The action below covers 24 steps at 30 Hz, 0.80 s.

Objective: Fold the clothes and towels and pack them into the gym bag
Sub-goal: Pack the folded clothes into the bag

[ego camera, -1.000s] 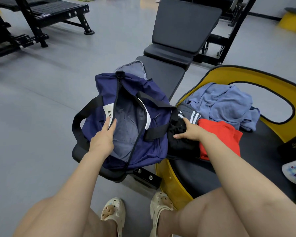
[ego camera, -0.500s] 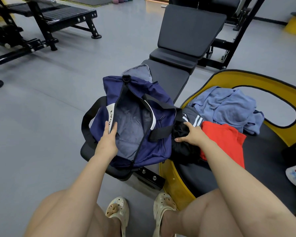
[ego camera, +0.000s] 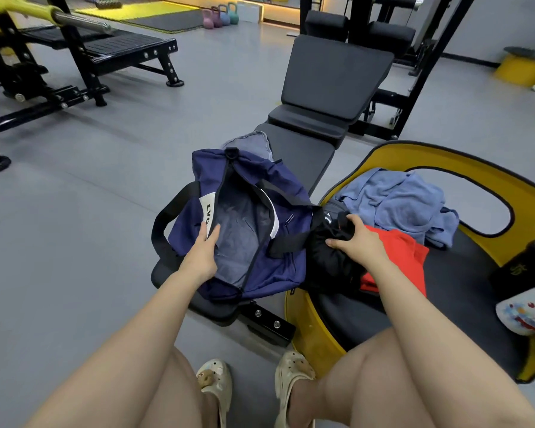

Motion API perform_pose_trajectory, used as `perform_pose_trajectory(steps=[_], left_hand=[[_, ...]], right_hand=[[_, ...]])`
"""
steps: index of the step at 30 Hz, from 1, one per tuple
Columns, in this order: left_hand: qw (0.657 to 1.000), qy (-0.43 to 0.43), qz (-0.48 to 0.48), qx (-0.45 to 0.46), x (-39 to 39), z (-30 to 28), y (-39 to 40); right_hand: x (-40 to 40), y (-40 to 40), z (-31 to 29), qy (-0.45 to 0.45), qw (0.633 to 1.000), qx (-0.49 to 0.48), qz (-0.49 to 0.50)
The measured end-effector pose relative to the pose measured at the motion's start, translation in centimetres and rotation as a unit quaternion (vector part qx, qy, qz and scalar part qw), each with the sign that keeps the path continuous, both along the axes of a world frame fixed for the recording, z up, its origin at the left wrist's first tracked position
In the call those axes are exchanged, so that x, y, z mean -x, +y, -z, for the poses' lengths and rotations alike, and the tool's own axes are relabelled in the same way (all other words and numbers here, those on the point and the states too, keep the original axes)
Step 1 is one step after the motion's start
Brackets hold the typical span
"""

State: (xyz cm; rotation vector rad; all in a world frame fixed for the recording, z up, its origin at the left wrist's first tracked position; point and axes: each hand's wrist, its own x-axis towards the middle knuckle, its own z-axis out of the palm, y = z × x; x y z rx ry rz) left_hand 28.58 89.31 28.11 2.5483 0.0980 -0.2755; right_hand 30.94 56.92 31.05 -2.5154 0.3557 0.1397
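Left hand (ego camera: 204, 253) holds the gym bag (ego camera: 247, 223) rim open on the desk (ego camera: 300, 149); right hand (ego camera: 357, 242) grips the black garment (ego camera: 328, 257) beside it. Should lift it w/ both hands & fold flat before packing.

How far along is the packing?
Early. The navy gym bag lies unzipped, its inside looking empty; the left hand holds its edge open. The right hand grips a black garment. The red garment and blue towel remain unfolded.
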Motion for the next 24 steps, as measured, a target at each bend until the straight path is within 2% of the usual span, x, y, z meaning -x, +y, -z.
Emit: perform_pose_trajectory(steps=[7, 13, 20, 24], left_hand=[[1.000, -0.004, -0.009, 0.021, 0.5, -0.4, -0.4], [0.999, 0.001, -0.015, 0.046, 0.8, -1.1, -0.2], [0.998, -0.005, -0.026, 0.058, 1.0, -1.1, 0.0], [0.997, 0.002, -0.037, 0.073, 0.7, -1.0, 0.1]], right_hand=[[1.3, 1.6, -4.2, -0.077, 0.997, 0.024, 0.000], [1.9, 5.7, -7.2, -0.152, 0.987, -0.044, 0.005], [0.5, 13.6, -4.9, -0.120, 0.975, -0.186, -0.004], [-1.0, 17.8, -2.9, -0.098, 0.970, -0.223, -0.002]])
